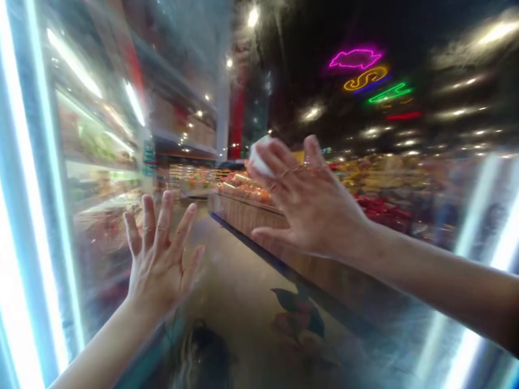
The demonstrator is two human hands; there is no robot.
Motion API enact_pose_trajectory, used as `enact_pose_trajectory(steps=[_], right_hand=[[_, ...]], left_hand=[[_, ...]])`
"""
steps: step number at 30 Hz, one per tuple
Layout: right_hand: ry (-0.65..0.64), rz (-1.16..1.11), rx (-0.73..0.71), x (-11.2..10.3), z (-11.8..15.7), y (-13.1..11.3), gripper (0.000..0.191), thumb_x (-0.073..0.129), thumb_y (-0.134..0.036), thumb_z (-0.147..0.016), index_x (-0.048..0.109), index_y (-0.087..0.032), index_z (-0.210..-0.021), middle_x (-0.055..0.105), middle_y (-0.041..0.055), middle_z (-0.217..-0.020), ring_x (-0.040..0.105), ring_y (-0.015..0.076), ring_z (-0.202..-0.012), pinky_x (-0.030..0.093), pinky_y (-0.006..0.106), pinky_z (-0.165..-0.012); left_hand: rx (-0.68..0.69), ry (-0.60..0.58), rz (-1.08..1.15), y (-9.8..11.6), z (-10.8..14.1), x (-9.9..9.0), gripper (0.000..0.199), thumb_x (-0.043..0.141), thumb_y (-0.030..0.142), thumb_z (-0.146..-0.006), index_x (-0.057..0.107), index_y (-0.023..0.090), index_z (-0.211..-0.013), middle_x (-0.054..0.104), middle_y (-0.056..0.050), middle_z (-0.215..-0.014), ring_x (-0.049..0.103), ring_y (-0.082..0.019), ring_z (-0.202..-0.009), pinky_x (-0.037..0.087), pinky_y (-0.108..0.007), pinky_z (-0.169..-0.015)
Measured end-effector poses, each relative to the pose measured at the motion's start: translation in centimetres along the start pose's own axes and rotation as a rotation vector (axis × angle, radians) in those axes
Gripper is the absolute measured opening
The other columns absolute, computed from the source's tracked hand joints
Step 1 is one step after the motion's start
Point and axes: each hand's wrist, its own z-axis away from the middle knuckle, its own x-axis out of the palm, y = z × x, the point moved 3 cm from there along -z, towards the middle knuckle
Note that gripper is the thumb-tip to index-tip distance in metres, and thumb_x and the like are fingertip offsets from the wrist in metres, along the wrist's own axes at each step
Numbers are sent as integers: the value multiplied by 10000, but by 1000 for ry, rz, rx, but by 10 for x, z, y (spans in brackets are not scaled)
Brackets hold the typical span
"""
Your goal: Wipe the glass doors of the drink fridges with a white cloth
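Observation:
My left hand [156,259] is raised at the left with its fingers spread, palm facing away, and nothing in it. It appears to rest flat on a smeared glass pane [194,48]; whether it touches is hard to tell. Higher and to the right, my right hand [310,202] reaches across with its palm toward the same glass. Under its fingertips is a white folded cloth [260,155], perhaps tissue, partly hidden by the fingers. The little finger and thumb stick out away from the cloth.
Beyond the glass lies a blurred shop: a wood-sided produce stand [243,210], lit shelves [97,156] at the left, and neon signs [365,78] above. Bright light tubes [36,194] run along the left, with others [478,243] at the right. A leaf decal [298,316] shows low down.

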Motion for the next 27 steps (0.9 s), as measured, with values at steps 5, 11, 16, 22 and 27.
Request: enact_pose_trajectory(steps=[5, 11, 16, 22, 27], right_hand=[[21, -99, -49, -7, 63, 17, 935, 270, -726, -982, 64, -121, -1666, 135, 96, -1717, 95, 247, -1617, -3, 493, -1350], [55, -23, 280, -23, 138, 40, 965, 305, -755, -980, 58, -125, -1668, 107, 166, -1732, 127, 321, -1617, -30, 605, -1307], [-29, -89, 231, -26, 192, 23, 869, 306, -683, -1027, 71, -148, -1671, 220, 143, -1727, 132, 251, -1624, 20, 524, -1323], [-30, -71, 437, -26, 234, 1, 906, 295, -699, -1019, 17, -140, -1676, 59, 166, -1750, 54, 346, -1621, 57, 615, -1302], [-41, -35, 526, -27, 247, -19, 932, 416, -649, -1016, 37, -108, -1673, 101, 218, -1736, 135, 398, -1607, 84, 665, -1283]], left_hand=[[35, -37, 8, 62, -14, 15, 877, 576, 357, -958, 40, 375, -1652, 48, -21, -1758, -107, -283, -1621, -58, -638, -1311], [171, -23, 15, 137, -37, 33, 829, 577, 450, -959, 152, 289, -1653, 121, -65, -1749, -71, -279, -1623, -61, -589, -1318], [273, -68, -6, 186, -40, 44, 726, 522, 481, -987, 274, 246, -1628, 252, -52, -1727, -102, -256, -1623, -115, -558, -1309], [339, -128, 5, 222, -30, 51, 729, 525, 489, -987, 279, 237, -1625, 279, -43, -1719, -170, -235, -1609, -130, -551, -1306], [345, -143, 5, 218, -16, 50, 724, 539, 457, -984, 269, 263, -1627, 328, -33, -1699, -129, -241, -1619, -109, -583, -1307]])
